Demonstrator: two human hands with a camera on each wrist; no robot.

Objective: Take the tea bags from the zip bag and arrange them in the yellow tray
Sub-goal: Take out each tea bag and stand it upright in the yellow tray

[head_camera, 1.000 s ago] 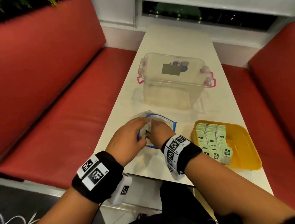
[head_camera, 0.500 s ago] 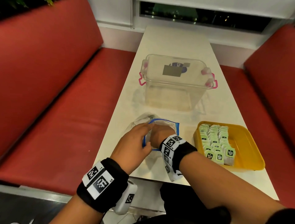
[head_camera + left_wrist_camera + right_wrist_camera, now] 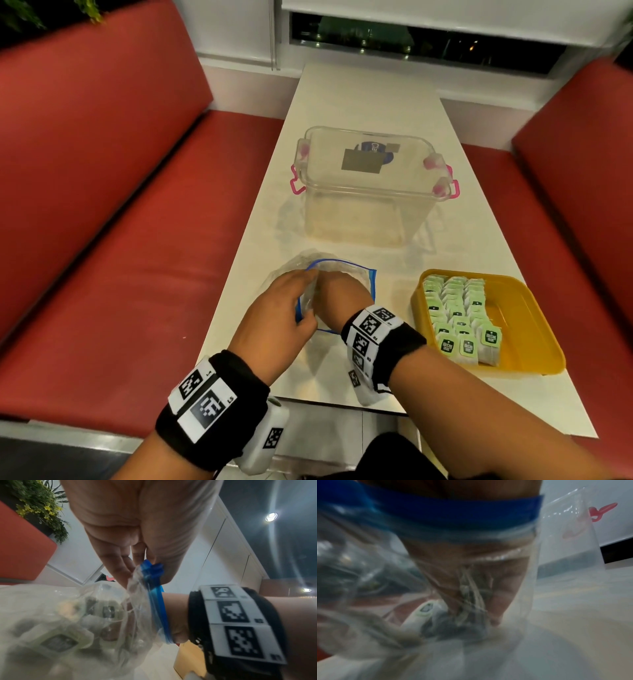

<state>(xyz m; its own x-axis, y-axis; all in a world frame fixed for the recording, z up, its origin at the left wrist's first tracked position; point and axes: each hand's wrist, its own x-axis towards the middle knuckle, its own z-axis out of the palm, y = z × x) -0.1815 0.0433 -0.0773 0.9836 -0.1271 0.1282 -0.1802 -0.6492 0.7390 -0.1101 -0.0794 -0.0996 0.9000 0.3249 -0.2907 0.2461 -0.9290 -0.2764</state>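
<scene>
Between two red benches (image 3: 113, 212) runs a long white table (image 3: 363, 102), its far half bare up to the window wall. At mid-table stands one clear storage box (image 3: 370, 192) with pink latches. Nearer, at the right edge, sits one yellow tray (image 3: 534, 329); three rows of tea bags (image 3: 455, 308) with green tags fill its left part, too tightly packed to count, while its right part shows bare yellow floor. Left of the tray, apart from it, lies one zip bag (image 3: 368, 274) with a blue seal. The left hand (image 3: 274, 318) pinches the blue rim between thumb and fingers, holding the mouth open. The right hand (image 3: 339, 294) is pushed into the bag up to the wrist; through the plastic, in the right wrist view, its fingers (image 3: 501, 588) close on a tangle of strings and a tea bag. More bags lie loose inside, blurred beyond counting.
</scene>
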